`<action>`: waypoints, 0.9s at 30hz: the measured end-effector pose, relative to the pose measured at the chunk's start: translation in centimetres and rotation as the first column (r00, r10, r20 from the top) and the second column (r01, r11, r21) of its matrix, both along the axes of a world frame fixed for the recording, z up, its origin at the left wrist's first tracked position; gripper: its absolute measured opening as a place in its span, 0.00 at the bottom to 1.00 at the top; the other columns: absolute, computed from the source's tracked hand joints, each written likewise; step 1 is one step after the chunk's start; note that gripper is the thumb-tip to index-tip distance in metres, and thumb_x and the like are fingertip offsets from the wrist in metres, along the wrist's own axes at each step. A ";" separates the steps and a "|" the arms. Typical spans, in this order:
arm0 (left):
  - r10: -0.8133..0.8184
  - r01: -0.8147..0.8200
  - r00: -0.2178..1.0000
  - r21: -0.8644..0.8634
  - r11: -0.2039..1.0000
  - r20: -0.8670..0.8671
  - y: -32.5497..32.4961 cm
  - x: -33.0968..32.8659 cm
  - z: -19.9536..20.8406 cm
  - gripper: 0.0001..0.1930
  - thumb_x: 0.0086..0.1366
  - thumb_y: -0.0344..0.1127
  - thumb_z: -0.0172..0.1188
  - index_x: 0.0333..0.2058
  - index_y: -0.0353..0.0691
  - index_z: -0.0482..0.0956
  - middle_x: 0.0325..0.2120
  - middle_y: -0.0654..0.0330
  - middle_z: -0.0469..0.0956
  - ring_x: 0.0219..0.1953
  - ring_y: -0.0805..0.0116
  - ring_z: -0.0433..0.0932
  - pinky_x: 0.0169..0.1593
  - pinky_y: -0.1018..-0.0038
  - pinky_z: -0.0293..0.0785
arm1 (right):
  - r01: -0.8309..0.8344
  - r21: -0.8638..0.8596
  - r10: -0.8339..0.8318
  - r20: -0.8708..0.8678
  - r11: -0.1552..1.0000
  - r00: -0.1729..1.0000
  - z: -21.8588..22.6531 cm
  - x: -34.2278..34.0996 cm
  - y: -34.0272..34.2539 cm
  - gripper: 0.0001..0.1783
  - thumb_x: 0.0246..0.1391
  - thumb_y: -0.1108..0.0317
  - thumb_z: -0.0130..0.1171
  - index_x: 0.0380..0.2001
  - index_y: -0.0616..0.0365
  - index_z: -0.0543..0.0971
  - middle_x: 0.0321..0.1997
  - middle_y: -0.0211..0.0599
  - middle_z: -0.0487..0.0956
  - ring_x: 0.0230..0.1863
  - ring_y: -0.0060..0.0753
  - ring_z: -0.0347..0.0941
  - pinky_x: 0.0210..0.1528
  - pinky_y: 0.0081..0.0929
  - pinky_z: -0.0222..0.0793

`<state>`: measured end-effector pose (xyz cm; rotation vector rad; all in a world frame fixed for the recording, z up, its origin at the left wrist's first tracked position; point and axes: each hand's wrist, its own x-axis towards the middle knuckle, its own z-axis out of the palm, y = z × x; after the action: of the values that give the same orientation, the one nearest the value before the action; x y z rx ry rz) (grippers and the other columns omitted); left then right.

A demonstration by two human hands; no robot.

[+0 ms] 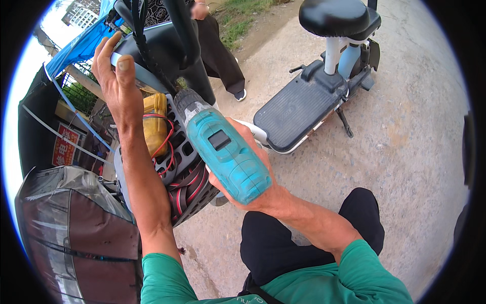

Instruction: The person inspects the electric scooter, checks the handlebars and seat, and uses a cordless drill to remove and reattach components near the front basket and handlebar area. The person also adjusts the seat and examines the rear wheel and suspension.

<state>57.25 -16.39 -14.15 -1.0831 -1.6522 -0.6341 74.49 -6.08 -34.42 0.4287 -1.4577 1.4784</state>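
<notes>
My right hand [243, 175] is wrapped round a teal cordless drill [228, 157] with a small dark window on top. The drill's worn grey and black chuck [191, 104] points up and away, at the dark front part of an electric scooter [162, 53]. Whatever its tip touches is hard to make out. My left hand [119, 83] is raised at the left, fingers stretched and thumb up, beside the scooter's pale blue edge. Under it, the scooter's grey plastic basket [190, 147] holds a yellow case [155, 126] with red wires and some red-striped dark straps [188, 190].
Another small electric scooter [298, 104] with a black seat and footboard stands on its kickstand to the right. A person in dark trousers [217, 55] stands beyond the near scooter. A brown and clear plastic cover [76, 233] fills the lower left, below a blue awning [83, 48].
</notes>
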 end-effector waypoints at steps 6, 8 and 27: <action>0.094 -0.090 0.995 -0.111 0.990 0.030 1.5 1.9 -0.5 0.49 0.48 0.53 0.78 0.68 0.42 0.70 0.62 0.48 0.66 0.66 0.49 0.68 0.68 0.54 0.69 | 0.026 -0.005 -0.026 0.026 1.000 0.999 -0.3 0.0 0.8 0.39 0.55 0.71 0.72 0.67 0.66 0.66 0.65 0.55 0.74 0.57 0.50 0.80 0.61 0.41 0.76; 0.109 -0.096 0.991 -0.149 0.984 0.078 1.0 2.7 0.1 0.47 0.48 0.50 0.78 0.67 0.42 0.71 0.60 0.49 0.67 0.64 0.50 0.70 0.67 0.56 0.70 | 0.067 0.051 -0.067 -0.014 0.996 0.998 -0.8 -0.6 0.9 0.44 0.54 0.72 0.72 0.70 0.67 0.63 0.66 0.55 0.75 0.55 0.50 0.82 0.59 0.39 0.78; 0.084 -0.067 0.980 -0.096 0.993 0.182 0.6 3.1 -0.1 0.43 0.52 0.50 0.76 0.65 0.42 0.73 0.57 0.51 0.70 0.60 0.52 0.76 0.62 0.58 0.75 | -0.446 -0.479 0.575 0.162 0.756 0.802 -0.2 -0.5 3.4 0.14 0.65 0.72 0.60 0.53 0.59 0.82 0.47 0.34 0.85 0.37 0.23 0.81 0.41 0.27 0.81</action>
<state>60.35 -15.76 -14.25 -1.0444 -1.8898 -0.6323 73.95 -2.73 -34.66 0.3632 -1.2368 2.3436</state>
